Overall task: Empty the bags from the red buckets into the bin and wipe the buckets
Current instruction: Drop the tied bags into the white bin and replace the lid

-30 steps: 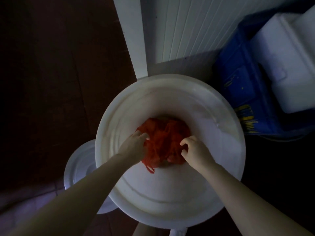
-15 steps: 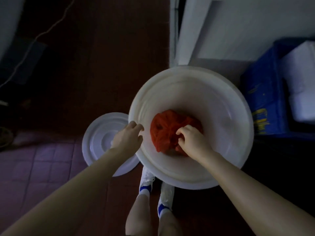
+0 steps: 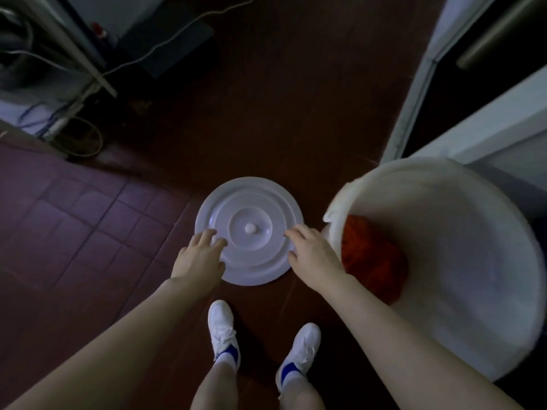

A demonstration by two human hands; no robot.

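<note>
Red bag (image 3: pixel 373 261) lies inside white bin (image 3: pixel 461 226), just right of lid (image 3: pixel 250 229) flat on floor; left hand (image 3: pixel 199 257) and right hand (image 3: pixel 313 253) over opposite lid edges, fingers (image 3: pixel 207 235) loosely spread, gripping nothing; contact uncertain; hook fingers under rim both sides; lift level; seat squarely on bin.

The lid (image 3: pixel 251 208) looks like moulded plastic, pale and smooth, with raised rings and a faint sheen. The bin (image 3: pixel 461 232) is a similar white plastic, its inner wall smooth and mostly matt. The red bag (image 3: pixel 374 261) inside is crumpled and rough-looking; whether it is thin plastic or mesh cannot be told. The floor (image 3: pixel 266 128) is dark reddish-brown, smooth and dully reflective, and at the left it becomes matt square tiles (image 3: pixel 74 220) with visible joints. The white shoes (image 3: pixel 222 325) look matt and creased.
</note>
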